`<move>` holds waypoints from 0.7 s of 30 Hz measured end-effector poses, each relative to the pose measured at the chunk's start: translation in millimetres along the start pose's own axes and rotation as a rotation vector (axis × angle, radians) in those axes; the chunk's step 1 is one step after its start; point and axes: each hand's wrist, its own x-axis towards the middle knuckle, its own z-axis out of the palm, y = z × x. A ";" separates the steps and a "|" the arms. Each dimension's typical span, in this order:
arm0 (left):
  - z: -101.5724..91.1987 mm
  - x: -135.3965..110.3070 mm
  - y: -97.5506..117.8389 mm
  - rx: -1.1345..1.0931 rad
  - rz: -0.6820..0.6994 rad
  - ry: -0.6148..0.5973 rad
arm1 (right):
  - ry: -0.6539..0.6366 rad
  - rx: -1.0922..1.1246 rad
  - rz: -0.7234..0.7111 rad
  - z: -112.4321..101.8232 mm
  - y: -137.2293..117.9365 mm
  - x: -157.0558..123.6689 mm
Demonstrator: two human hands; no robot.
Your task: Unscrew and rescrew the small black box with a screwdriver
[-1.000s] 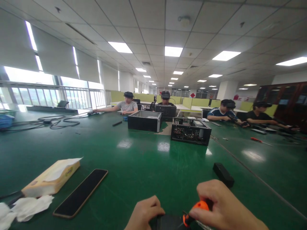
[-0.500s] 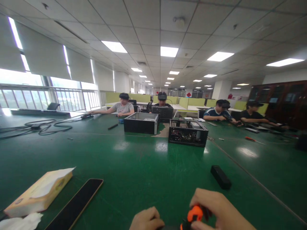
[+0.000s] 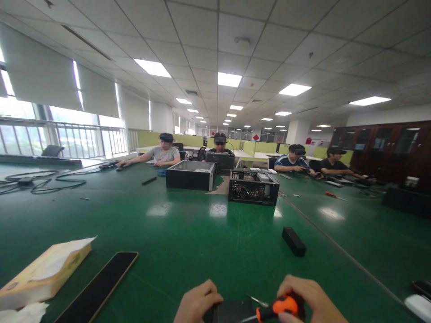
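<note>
At the bottom edge, my right hand point(image 3: 311, 298) is closed around the orange and black handle of a screwdriver point(image 3: 285, 306). Its metal shaft points down and left, over a flat dark block point(image 3: 234, 309), and its tip is cut off by the frame. My left hand point(image 3: 198, 303) grips the left side of that block, whose lower part is out of view. Just behind it, a thin metal rod point(image 3: 257, 299) shows, its kind unclear. Farther forward on the green table lies a small black oblong box point(image 3: 294, 241).
To the left lie a tissue pack point(image 3: 50, 269) and a long dark flat panel point(image 3: 97, 287). Two open computer cases point(image 3: 190, 177) stand ahead. Beyond are co-workers, a red-handled screwdriver point(image 3: 332, 194) and black cables point(image 3: 70, 179). A white object point(image 3: 419, 307) sits at the right edge.
My view has turned slightly right. The screwdriver has tilted in my right hand, so its shaft now shows pointing left. More of the dark block is visible beside my left hand.
</note>
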 end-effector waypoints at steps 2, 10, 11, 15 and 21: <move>-3.7 1.8 6.7 -0.006 -0.078 -0.010 | 0.075 0.125 0.056 1.9 17.9 -1.1; -12.7 5.8 18.6 -0.094 -0.189 -0.077 | 0.176 0.250 0.216 58.8 91.4 -4.6; -12.9 5.6 18.6 -0.098 -0.193 -0.081 | 0.170 0.209 0.217 63.5 94.6 -6.9; -12.6 4.8 18.8 -0.102 -0.211 -0.084 | 0.158 0.086 0.204 70.5 99.6 -13.2; -12.5 5.4 17.8 -0.094 -0.214 -0.084 | 0.178 0.028 0.188 74.2 104.3 -11.9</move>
